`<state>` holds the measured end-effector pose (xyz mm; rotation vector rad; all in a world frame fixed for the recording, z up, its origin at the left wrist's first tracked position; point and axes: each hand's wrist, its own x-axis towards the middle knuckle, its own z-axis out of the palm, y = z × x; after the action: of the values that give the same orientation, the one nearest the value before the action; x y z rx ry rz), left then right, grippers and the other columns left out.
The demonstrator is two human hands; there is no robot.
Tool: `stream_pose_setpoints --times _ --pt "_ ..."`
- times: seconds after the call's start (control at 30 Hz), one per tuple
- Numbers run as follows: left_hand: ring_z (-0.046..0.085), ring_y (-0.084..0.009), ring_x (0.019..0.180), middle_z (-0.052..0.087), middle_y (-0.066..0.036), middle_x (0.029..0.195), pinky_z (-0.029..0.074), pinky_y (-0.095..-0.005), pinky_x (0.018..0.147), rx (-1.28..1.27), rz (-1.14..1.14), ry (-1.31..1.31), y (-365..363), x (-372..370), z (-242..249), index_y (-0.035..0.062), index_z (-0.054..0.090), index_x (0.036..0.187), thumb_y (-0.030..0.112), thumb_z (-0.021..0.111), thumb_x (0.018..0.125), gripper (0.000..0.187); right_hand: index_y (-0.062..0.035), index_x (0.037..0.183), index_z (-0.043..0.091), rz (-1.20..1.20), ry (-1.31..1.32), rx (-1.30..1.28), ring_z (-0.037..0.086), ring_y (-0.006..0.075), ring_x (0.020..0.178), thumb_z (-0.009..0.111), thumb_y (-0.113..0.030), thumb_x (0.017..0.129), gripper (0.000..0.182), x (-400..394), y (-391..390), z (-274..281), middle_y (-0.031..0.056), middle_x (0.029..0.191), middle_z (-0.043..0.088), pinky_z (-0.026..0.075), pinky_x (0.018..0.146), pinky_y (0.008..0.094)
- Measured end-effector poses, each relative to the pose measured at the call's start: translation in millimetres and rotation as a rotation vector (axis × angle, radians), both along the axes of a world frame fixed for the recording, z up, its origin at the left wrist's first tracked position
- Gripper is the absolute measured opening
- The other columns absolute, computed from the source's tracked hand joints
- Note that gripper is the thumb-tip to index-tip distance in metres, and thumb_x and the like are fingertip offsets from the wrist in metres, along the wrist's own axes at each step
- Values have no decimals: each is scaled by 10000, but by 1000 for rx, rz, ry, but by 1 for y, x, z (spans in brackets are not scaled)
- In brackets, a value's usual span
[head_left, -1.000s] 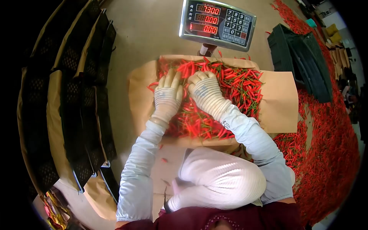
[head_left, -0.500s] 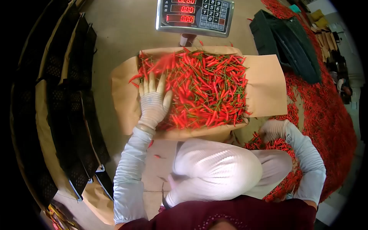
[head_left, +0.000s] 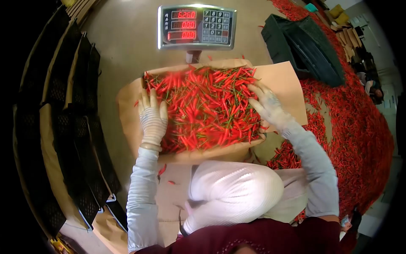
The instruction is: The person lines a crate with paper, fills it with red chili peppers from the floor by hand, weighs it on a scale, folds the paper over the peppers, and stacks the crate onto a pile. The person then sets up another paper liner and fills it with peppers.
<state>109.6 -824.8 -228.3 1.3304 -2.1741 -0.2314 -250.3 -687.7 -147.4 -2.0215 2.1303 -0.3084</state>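
Note:
Red chili peppers (head_left: 207, 106) with green stems fill a paper-lined box (head_left: 203, 157) in front of me. My left hand (head_left: 153, 120), in a whitish glove, lies along the left side of the peppers, fingers stretched out and pointing away from me. On the right side my gloved right hand (head_left: 270, 106) rests at the edge of the peppers beside a brown paper flap (head_left: 284, 91), its fingers extended and slightly apart. Neither hand holds anything visible. Behind the box, a scale display (head_left: 196, 27) shows red digits, the top row reading about 6.260.
A large heap of chili peppers (head_left: 359, 144) spreads over the floor at right. A dark green crate (head_left: 302, 51) stands at the back right. Black crates (head_left: 80, 139) lined with brown paper stand along the left. Another person's hand (head_left: 347, 226) shows at the lower right.
My right hand has moved from the floor peppers up to the box's right side and opened. My left hand has shifted slightly left and nearer. The camera view has shifted, and the display is fully visible.

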Motion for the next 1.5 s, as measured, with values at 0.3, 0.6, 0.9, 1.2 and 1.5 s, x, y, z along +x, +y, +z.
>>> stream_pose_setpoints --times 0.3,0.6,0.9,1.2,1.5 --pt "352 -451 1325 397 -248 1425 320 -506 1091 -8 -125 -71 -4 -27 11 8 430 1375 243 575 883 565 -148 1409 442 -125 281 -76 269 486 1353 512 -474 916 595 -29 -49 -115 280 1476 305 240 1121 529" --pt "393 -409 1305 430 -227 1415 316 -477 1091 36 63 -61 -16 10 -3 28 450 1367 234 511 934 484 -30 1396 427 -154 -236 -165 322 436 1358 501 -336 947 548 -20 -58 -59 270 1443 381 283 1120 432" --pt "338 -437 1338 344 -278 1458 276 -484 1116 151 42 -93 2 -7 -15 -53 341 1405 305 539 926 630 -107 1411 424 -230 -38 -96 368 384 1335 517 -488 909 636 17 -57 -74 232 1458 365 265 1102 516" --pt "329 -411 1336 373 -192 1463 245 -612 1058 -55 -74 -183 68 -23 47 111 449 1390 324 565 864 579 -203 1440 407 -331 59 -149 275 399 1390 538 -467 892 622 44 16 -39 154 1530 296 250 1079 587" --pt "388 -384 1286 414 -187 1425 298 -557 1044 -36 -144 -129 85 -26 59 99 486 1350 273 564 889 499 -155 1406 453 -287 139 -254 362 402 1328 559 -395 900 571 50 38 -33 204 1429 415 270 1097 531"
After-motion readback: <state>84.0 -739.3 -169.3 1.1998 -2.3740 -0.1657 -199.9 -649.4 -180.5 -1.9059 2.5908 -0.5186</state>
